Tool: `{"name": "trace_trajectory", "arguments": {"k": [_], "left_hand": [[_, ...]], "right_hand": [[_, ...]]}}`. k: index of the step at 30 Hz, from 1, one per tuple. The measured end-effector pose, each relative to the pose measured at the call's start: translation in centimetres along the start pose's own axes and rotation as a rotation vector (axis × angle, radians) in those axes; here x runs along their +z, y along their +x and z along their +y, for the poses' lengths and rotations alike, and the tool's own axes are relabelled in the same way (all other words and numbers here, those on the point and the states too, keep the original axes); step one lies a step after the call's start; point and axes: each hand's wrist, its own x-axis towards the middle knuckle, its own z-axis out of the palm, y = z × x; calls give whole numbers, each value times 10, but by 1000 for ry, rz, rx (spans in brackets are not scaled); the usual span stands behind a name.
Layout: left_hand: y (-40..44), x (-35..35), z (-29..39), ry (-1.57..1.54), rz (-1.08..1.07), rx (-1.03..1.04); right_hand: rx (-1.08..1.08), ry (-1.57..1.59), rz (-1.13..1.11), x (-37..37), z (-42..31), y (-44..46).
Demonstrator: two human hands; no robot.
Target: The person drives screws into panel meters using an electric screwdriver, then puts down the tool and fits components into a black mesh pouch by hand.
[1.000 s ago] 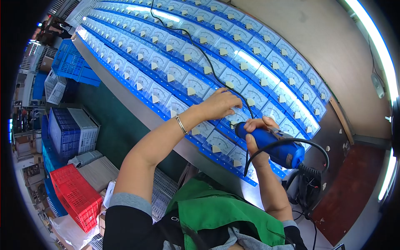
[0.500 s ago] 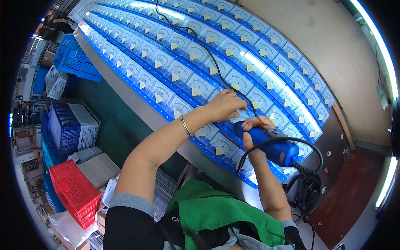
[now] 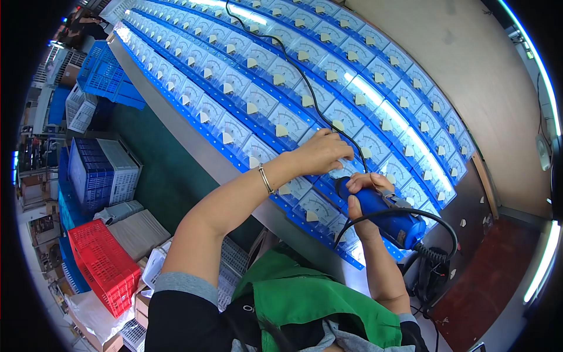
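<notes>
Rows of clear-faced dial meters (image 3: pixel 315 206) with cream tabs stand in blue strips across the bench. My right hand (image 3: pixel 368 190) is wrapped round a blue corded power tool (image 3: pixel 394 226), its dark front end down at the meters near my left hand. My left hand (image 3: pixel 324 154), a metal bangle on its wrist, rests over the meters with curled fingers; whatever is under the fingertips is hidden. A black cable (image 3: pixel 308 88) runs across the meters, and the tool's thicker cord loops above my right wrist.
A red crate (image 3: pixel 105 267), blue crates (image 3: pixel 108 73) and a blue and grey crate stack (image 3: pixel 102 176) stand on the left. The bench's metal edge (image 3: pixel 176 129) runs diagonally past my left forearm. Beyond the meters is a beige panel (image 3: pixel 434 47); a person is at the far upper left.
The view has shifted slightly, so the meters appear a little further right. Both hands keep nearly the same pose, and my right hand still holds the tool.
</notes>
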Motion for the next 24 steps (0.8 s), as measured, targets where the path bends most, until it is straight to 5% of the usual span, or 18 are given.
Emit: {"name": "trace_trajectory", "arguments": {"k": [10, 13, 14, 24], "left_hand": [[-2, 5, 0, 0, 45, -2], [-2, 4, 2, 37, 71, 12], [-3, 3, 3, 65, 64, 13], [-4, -12, 35, 206, 206, 110]], "right_hand": [[-249, -161, -117, 22, 8, 0], [-76, -111, -81, 16, 7, 2], [160, -185, -84, 5, -10, 3], [-51, 3, 348, -51, -74, -40]]}}
